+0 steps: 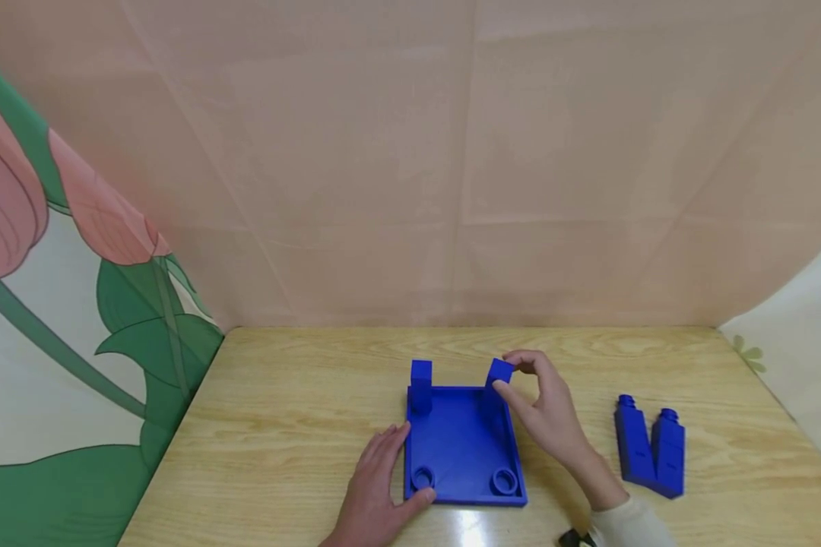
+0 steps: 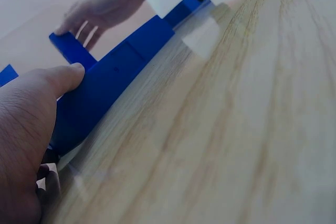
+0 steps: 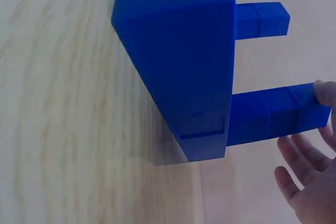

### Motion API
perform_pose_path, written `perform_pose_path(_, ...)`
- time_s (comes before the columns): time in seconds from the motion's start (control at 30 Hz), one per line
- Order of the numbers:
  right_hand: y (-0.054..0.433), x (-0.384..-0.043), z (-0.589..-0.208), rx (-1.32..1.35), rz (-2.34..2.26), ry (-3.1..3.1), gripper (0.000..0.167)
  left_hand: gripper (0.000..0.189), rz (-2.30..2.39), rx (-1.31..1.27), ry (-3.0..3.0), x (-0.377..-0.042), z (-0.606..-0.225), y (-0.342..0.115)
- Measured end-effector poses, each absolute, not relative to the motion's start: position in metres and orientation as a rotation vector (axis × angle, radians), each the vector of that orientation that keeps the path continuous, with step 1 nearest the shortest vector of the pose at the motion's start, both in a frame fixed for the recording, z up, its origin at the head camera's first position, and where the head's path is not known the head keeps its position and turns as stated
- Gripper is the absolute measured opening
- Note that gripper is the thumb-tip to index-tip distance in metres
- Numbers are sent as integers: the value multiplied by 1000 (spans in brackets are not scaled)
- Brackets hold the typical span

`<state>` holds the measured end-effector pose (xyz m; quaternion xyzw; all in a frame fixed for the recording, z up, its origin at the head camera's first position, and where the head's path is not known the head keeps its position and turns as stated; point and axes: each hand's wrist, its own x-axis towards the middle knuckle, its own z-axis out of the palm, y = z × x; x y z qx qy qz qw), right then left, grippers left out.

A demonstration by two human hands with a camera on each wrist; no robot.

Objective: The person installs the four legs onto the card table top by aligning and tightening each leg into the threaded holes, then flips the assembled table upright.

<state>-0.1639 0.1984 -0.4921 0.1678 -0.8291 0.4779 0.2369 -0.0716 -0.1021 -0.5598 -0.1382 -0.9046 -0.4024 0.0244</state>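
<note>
A square blue tray [image 1: 460, 448] with a raised rim lies on the table, ring-shaped sockets at its two near corners. Blue square posts stand at its far corners: the left post [image 1: 421, 380] upright, the right post [image 1: 498, 372] leaning slightly right in the head view. My right hand [image 1: 550, 414] pinches the top of the right post between thumb and fingers. In the right wrist view, this post [image 3: 278, 114] meets the tray at its lower end. My left hand [image 1: 379, 494] holds the tray's near left corner, thumb at the near rim and fingers along the left side.
Two loose blue posts [image 1: 635, 444] with threaded ends lie side by side on the wooden table [image 1: 280, 425], right of my right arm. A plain cloth [image 1: 383, 190] hangs behind the table's far edge. Flower-patterned fabric [image 1: 130, 319] borders the left side.
</note>
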Motion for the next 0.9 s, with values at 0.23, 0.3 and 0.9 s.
perform_pose_path(0.23, 201, -161, -493, 520, 1355, -2278, 56, 94, -1248, -431, -2793, -72, -561, -102)
perform_pose_path(0.3, 203, -160, -493, 574, 1382, -2285, 59, 94, -1252, -431, -2793, -71, -561, -102)
perform_pose_path(0.9, 205, -162, -492, 653, 1379, -2280, 42, 95, -1282, -443, -2811, -72, -562, -104)
